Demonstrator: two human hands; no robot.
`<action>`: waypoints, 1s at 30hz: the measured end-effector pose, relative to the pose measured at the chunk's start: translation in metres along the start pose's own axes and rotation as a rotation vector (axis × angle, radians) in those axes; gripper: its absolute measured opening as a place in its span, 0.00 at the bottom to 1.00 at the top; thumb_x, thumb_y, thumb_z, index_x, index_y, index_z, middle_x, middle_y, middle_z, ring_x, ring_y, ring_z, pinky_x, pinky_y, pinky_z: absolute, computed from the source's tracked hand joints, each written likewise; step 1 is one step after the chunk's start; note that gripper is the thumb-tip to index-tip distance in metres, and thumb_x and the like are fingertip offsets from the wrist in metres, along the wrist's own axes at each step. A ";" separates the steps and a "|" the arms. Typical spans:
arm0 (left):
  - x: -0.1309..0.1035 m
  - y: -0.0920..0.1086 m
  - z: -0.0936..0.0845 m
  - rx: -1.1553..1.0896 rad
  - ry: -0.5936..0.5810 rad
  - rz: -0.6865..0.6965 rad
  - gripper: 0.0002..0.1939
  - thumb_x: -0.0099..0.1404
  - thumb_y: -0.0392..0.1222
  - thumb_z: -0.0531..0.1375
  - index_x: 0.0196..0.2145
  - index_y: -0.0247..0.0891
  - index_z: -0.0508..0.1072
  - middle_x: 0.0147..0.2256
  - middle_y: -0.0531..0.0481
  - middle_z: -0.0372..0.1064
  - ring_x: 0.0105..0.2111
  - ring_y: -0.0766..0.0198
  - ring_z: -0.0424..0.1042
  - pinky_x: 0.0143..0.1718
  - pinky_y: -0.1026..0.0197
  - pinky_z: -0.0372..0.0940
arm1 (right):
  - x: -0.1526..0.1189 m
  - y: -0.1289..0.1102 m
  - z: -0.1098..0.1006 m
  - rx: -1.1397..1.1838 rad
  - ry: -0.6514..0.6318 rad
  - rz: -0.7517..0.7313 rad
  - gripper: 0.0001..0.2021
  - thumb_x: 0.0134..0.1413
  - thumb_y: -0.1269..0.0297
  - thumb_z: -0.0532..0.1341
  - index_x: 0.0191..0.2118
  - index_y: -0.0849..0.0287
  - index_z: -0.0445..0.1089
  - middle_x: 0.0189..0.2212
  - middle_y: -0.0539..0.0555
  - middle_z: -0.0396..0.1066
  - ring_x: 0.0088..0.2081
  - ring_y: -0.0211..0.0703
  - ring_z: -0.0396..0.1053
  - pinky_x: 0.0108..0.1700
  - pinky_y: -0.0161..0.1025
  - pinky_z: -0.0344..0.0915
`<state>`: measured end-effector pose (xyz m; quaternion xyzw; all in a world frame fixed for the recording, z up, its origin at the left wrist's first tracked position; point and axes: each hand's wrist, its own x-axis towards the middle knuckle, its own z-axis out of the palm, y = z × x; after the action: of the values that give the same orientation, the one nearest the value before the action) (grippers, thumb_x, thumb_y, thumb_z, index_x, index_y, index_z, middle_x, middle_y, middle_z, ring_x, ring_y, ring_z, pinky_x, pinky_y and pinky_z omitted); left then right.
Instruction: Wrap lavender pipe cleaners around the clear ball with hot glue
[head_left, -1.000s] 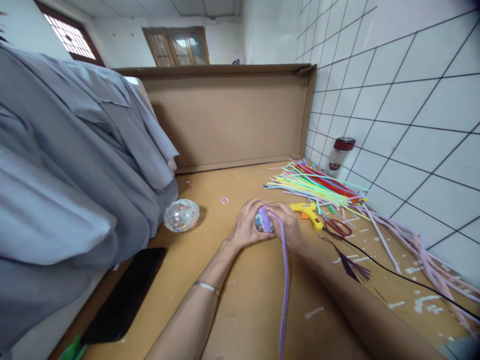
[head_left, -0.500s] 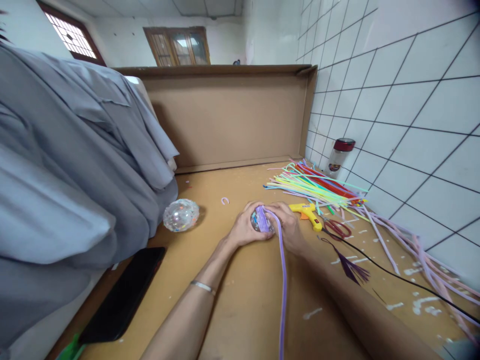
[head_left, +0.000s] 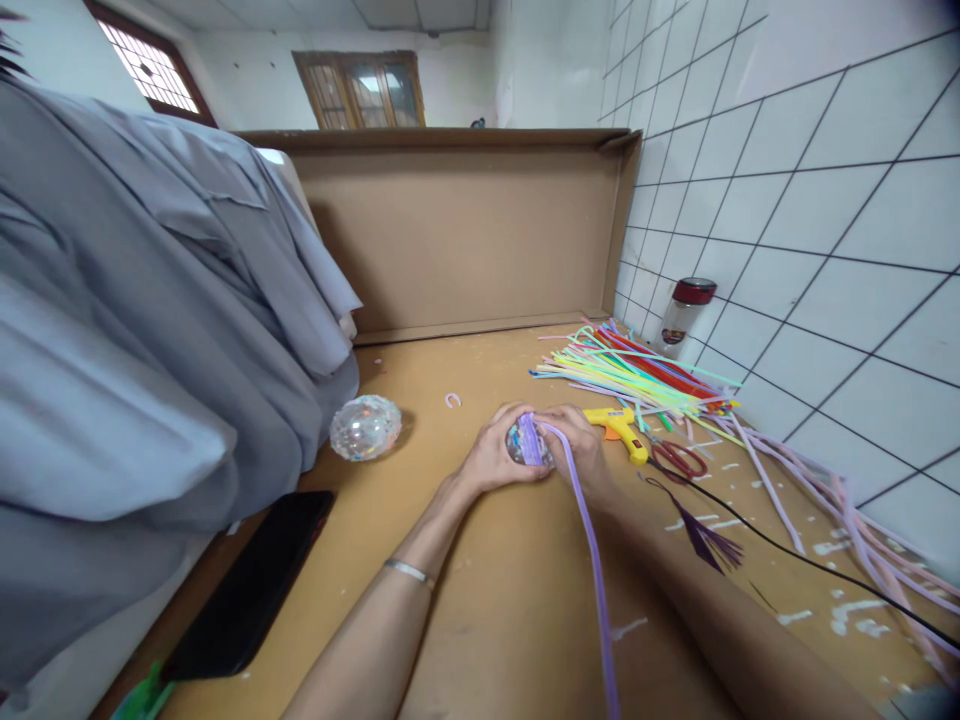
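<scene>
while the left hand (head_left: 489, 452) clasps a ball (head_left: 517, 445), the right hand (head_left: 577, 448) pinches purple cord (head_left: 590, 530); scissors (head_left: 679, 459) nearby.

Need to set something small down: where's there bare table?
Bare table shows between the clear ball and the left hand, and beyond it toward the cardboard, except a pink scrap. Beside the right hand it's crowded: glue gun, scissors, tassel, colored strips.

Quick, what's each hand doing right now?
Left hand: closed, holding the speckled ball.
Right hand: curled at the purple strip beside the ball; whether it pinches the strip cannot be told.
</scene>
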<state>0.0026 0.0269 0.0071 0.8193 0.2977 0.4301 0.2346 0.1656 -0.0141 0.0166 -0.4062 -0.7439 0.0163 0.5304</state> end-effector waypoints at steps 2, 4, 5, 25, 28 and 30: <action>0.000 0.000 0.000 -0.013 -0.013 -0.006 0.40 0.40 0.44 0.72 0.51 0.35 0.66 0.51 0.40 0.65 0.52 0.51 0.67 0.57 0.49 0.63 | 0.000 0.000 0.001 -0.003 0.007 0.002 0.13 0.63 0.65 0.52 0.44 0.51 0.75 0.37 0.56 0.72 0.40 0.47 0.68 0.44 0.47 0.68; 0.001 0.001 -0.001 -0.022 -0.018 -0.011 0.39 0.40 0.44 0.72 0.51 0.35 0.66 0.51 0.40 0.65 0.52 0.50 0.67 0.57 0.49 0.62 | -0.001 0.001 0.001 -0.003 -0.006 0.012 0.13 0.63 0.65 0.52 0.44 0.51 0.74 0.37 0.56 0.72 0.41 0.47 0.68 0.45 0.47 0.67; 0.001 0.001 -0.001 -0.023 -0.019 -0.011 0.39 0.40 0.44 0.72 0.51 0.36 0.66 0.51 0.41 0.65 0.53 0.51 0.67 0.57 0.49 0.62 | -0.001 0.001 0.001 -0.002 -0.017 0.017 0.13 0.63 0.64 0.52 0.45 0.51 0.74 0.37 0.56 0.71 0.41 0.47 0.68 0.45 0.47 0.67; 0.002 0.003 -0.003 -0.014 -0.026 0.047 0.37 0.43 0.41 0.70 0.52 0.37 0.65 0.50 0.41 0.65 0.51 0.51 0.67 0.55 0.51 0.63 | -0.006 0.000 0.001 -0.048 -0.029 -0.070 0.15 0.57 0.72 0.53 0.48 0.56 0.68 0.41 0.58 0.68 0.45 0.49 0.64 0.47 0.48 0.64; 0.002 0.001 -0.002 0.042 0.000 0.071 0.37 0.42 0.42 0.70 0.51 0.37 0.66 0.52 0.39 0.62 0.54 0.49 0.64 0.57 0.49 0.61 | -0.006 0.000 0.000 -0.049 -0.035 -0.061 0.15 0.56 0.73 0.53 0.48 0.56 0.68 0.41 0.57 0.67 0.44 0.49 0.64 0.46 0.47 0.64; 0.002 0.000 -0.001 0.076 0.017 0.087 0.37 0.41 0.42 0.71 0.50 0.37 0.67 0.52 0.39 0.62 0.54 0.49 0.64 0.57 0.48 0.61 | -0.006 0.000 0.000 -0.054 -0.038 -0.052 0.15 0.56 0.73 0.53 0.48 0.56 0.68 0.41 0.57 0.68 0.44 0.49 0.64 0.46 0.47 0.64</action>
<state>0.0022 0.0283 0.0084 0.8361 0.2801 0.4351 0.1821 0.1662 -0.0180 0.0126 -0.4003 -0.7645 -0.0098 0.5052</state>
